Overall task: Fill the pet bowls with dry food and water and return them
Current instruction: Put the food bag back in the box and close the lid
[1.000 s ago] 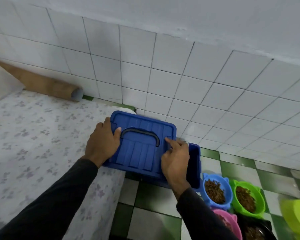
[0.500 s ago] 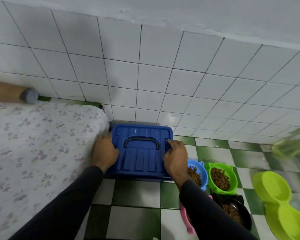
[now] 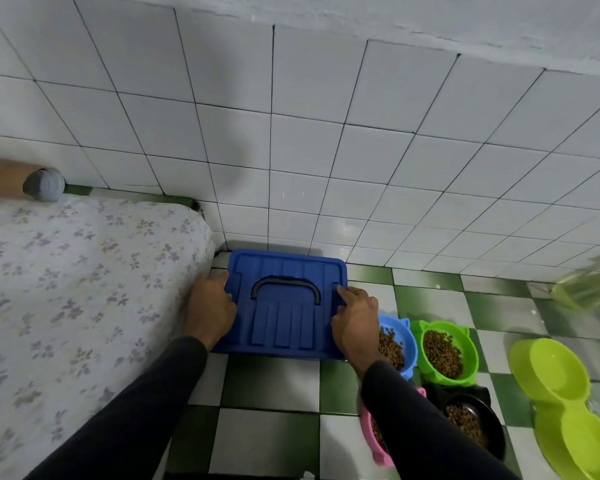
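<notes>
Closest in, two dark long sleeves reach forward over the green-and-white checkered floor tiles (image 3: 271, 434). Low on the right, a pink plastic pet bowl (image 3: 371, 434) peeks out from under the right sleeve, kibble inside, mostly hidden. Just beside it sits a black round bowl (image 3: 478, 424) with brown dry food, and out at the far right edge lies a lime-green plastic double bowl (image 3: 565, 403), both wells showing no food.

Moving up: a light-blue plastic bowl with little ears (image 3: 400, 344) and a bright-green plastic bowl of the same eared shape (image 3: 447, 351) stand side by side, touching or nearly so, each holding brown kibble. The blue one is partly covered by the right wrist.

Now the hands. The left hand (image 3: 210, 306) grips the left edge of the blue ribbed plastic storage box lid with a dark arched handle (image 3: 284, 303), fingers curled round the rim. The right hand (image 3: 355, 317) holds the right edge, fingers curled, fingertip up on the lid's top. The lid sits level on the box, right by the wall.

On the left, a white floral-print mattress (image 3: 77, 278) touches the box's side. Behind it lies a brown cardboard tube with a grey end (image 3: 32, 180). Beyond everything rises the white tiled wall (image 3: 305, 150). A blurred greenish object (image 3: 589, 285) at the far right cannot be made out.
</notes>
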Demonstrator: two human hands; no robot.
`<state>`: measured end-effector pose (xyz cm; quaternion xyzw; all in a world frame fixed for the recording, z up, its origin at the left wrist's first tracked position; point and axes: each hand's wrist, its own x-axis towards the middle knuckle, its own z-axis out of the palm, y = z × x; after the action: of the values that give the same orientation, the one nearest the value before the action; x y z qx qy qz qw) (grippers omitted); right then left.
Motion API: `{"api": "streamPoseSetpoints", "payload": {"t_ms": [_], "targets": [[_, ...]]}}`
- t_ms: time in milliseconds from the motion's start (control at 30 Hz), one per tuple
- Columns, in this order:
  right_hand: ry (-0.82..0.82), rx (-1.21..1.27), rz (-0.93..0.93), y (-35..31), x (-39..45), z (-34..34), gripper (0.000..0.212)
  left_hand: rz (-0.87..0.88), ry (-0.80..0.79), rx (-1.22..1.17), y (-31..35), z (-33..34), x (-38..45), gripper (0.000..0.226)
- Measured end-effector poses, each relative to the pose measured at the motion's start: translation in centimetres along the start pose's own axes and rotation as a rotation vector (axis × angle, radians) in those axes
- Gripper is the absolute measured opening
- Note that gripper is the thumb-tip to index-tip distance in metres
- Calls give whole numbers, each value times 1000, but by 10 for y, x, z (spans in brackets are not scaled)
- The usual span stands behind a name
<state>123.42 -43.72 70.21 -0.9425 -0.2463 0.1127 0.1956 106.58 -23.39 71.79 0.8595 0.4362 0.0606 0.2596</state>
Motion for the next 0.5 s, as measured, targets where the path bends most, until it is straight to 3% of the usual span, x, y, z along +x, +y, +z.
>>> {"api": "streamPoseSetpoints", "payload": {"t_ms": [133,300,500], "targets": [[-17,79,8,4,2,-1,52,17,2,15,0,2,1,38],[-21,195,36,4,4,-2,54,-45,23,-69,-2,10,6,48],[-61,450,312,7,11,-5,62,-119,51,-281,-7,16,6,52]]}}
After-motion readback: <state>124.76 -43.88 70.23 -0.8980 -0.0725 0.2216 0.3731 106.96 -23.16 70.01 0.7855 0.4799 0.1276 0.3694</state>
